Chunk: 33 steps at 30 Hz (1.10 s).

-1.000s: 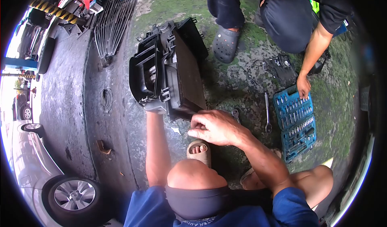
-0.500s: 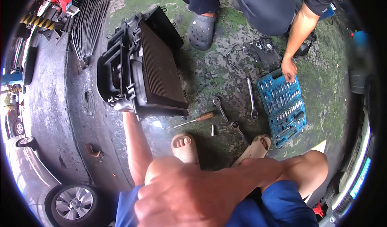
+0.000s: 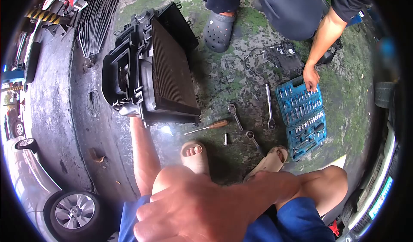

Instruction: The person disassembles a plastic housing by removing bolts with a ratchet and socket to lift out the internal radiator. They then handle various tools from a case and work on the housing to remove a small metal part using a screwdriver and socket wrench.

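Note:
A black plastic housing (image 3: 146,70) with a finned, radiator-like core (image 3: 174,68) stands tilted on the floor at upper left. My left forearm (image 3: 144,156) reaches to its lower edge, where the housing hides the fingers of my left hand. Close to the camera, my right hand (image 3: 185,212) is closed in front of my left knee; its palm side is hidden. Beyond my feet lie an orange-handled screwdriver (image 3: 213,125), a small socket (image 3: 226,139), two ratchets (image 3: 234,115) (image 3: 254,139) and a longer ratchet (image 3: 269,106).
A co-worker's hand (image 3: 311,76) touches the blue socket case (image 3: 301,117), open at right. A dark pouch (image 3: 284,56) lies near the co-worker's crocs-style shoe (image 3: 218,32). Cars stand on both sides, one showing a wheel (image 3: 76,212). A metal grate (image 3: 99,22) is at upper left.
The view has shifted slightly. My right hand has moved a little left and down. The co-worker's hand stays at the socket case, and the housing looks unmoved.

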Available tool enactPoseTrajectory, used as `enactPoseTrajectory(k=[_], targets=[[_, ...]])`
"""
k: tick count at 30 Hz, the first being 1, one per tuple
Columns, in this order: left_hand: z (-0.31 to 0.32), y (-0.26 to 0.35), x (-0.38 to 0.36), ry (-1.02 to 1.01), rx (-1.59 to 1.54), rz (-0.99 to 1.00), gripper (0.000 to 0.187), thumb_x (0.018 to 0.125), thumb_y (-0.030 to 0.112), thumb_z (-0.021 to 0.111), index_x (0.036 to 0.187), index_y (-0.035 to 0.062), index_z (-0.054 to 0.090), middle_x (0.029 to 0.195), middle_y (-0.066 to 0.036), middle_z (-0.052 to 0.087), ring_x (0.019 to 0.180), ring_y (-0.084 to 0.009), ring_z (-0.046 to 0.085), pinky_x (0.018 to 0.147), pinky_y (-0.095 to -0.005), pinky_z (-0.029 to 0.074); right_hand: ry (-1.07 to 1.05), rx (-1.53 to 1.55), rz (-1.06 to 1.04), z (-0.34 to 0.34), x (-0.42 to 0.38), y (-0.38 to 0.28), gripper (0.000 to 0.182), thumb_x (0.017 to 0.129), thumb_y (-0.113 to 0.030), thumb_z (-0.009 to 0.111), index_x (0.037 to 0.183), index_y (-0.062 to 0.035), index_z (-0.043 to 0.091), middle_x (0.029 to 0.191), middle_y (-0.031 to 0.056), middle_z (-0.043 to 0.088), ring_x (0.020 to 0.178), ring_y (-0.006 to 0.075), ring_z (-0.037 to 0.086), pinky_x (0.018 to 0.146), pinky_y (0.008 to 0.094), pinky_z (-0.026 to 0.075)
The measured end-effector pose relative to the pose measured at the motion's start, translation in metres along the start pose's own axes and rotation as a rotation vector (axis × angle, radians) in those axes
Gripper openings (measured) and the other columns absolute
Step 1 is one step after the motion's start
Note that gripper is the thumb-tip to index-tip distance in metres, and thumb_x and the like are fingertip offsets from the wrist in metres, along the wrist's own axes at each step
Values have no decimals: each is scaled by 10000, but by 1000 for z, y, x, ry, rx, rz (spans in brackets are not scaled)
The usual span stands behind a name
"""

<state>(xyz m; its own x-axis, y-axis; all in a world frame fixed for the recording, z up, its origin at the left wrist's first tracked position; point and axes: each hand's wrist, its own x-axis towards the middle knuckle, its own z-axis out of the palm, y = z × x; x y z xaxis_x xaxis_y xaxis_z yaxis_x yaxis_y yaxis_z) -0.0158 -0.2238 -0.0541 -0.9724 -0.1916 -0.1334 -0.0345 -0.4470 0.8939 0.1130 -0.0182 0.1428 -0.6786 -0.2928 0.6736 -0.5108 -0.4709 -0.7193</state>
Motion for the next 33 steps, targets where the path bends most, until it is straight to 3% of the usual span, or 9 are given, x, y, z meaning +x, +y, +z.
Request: enactPoseTrajectory(k=[10,17,21,24,26,28,30,32,33], targets=[[8,-12,-4,26,-12,-34,709,875,532,655,1295,-29,550,1181,-111,620,1021,-208,637,902,-360,541,83,42,56,-1,6,-3,607,768,-671,716,803,-69,640,696,37,552,621,241,595,499,363,465],[0,-25,-1,34,-77,-51,734,876,561,652,1297,-30,544,1182,-108,614,1026,-207,632,908,-362,537,275,271,-77,27,-8,29,638,806,-630,726,869,3,673,710,88,576,615,276,600,531,367,478],[-1,-30,1,33,-106,-61,748,877,577,650,1299,-31,541,1182,-107,611,1029,-206,629,912,-362,535,143,240,-22,15,12,22,624,804,-620,735,879,-4,675,724,89,580,615,274,603,535,369,481],[-4,-33,0,24,-131,-67,759,877,590,648,1300,-31,539,1183,-106,609,1031,-205,627,915,-363,533,192,187,-33,25,18,28,606,811,-611,735,885,-12,676,726,87,582,616,274,606,535,369,483],[-6,-36,0,26,-137,-75,766,878,598,647,1301,-31,537,1183,-105,607,1032,-205,626,917,-363,532,180,76,37,26,18,31,546,824,-527,748,923,4,668,778,104,596,666,281,619,587,378,498],[-6,-41,1,28,-149,-87,774,878,607,646,1301,-32,535,1183,-104,605,1034,-205,624,919,-364,531,34,-103,209,0,24,25,455,841,-368,775,998,41,651,883,140,624,767,295,645,693,397,528],[-9,-43,5,25,-161,-83,781,878,615,645,1302,-32,534,1183,-103,603,1035,-204,623,921,-364,530,80,-405,223,-14,23,39,420,834,-274,790,1051,58,651,982,169,646,859,302,663,773,409,543],[-15,-51,6,12,-216,-88,788,879,623,644,1303,-32,532,1183,-102,602,1037,-204,621,922,-365,529,181,-714,227,-36,16,60,497,798,-285,811,1128,49,648,1130,189,637,995,294,653,845,418,530],[-15,-58,7,5,-254,-83,792,879,627,644,1303,-32,531,1184,-102,601,1037,-204,621,923,-365,529,202,-791,324,-48,13,62,578,780,-302,830,1196,41,622,1223,192,607,1085,287,625,895,421,508]])
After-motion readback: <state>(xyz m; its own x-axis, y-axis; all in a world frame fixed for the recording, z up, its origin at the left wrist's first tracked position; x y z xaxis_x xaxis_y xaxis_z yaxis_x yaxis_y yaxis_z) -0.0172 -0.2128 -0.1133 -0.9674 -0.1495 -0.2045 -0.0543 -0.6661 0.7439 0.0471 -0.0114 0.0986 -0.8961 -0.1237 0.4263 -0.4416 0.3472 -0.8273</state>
